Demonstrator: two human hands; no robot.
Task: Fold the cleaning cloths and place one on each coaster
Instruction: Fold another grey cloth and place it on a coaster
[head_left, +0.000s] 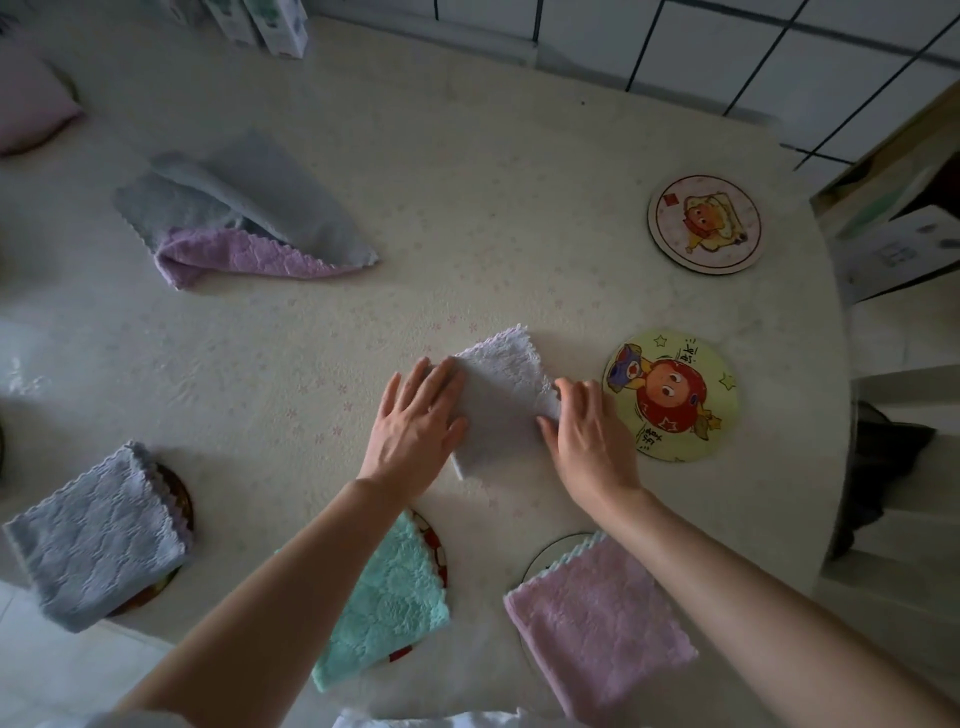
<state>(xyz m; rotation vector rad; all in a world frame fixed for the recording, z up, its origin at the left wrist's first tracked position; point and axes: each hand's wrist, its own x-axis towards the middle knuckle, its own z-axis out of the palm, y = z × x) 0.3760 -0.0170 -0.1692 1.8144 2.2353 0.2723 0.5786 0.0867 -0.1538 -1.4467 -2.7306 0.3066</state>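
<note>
Pale tablecloth (467, 218) under us; our flat left hand (415, 421) pins the cloth (498, 395), right hand (587, 436) pinches its edge; yellow coaster (670, 395) just right.

A pale cream table (467, 171) with a faint scatter of small pink flowers fills most of the view, its rounded edge curving down at 3 o'clock. At 1 o'clock a wall (727, 47) of white tiles with dark grout rises behind it. Pale boxes (270, 26) stand at the far edge at 11 o'clock, and a pink cushion (31, 104) lies at 10 o'clock. At 3 o'clock a white box (898, 254) sits past the edge, with a dark cloth (883, 467) below it. The light is dim and soft.
</note>
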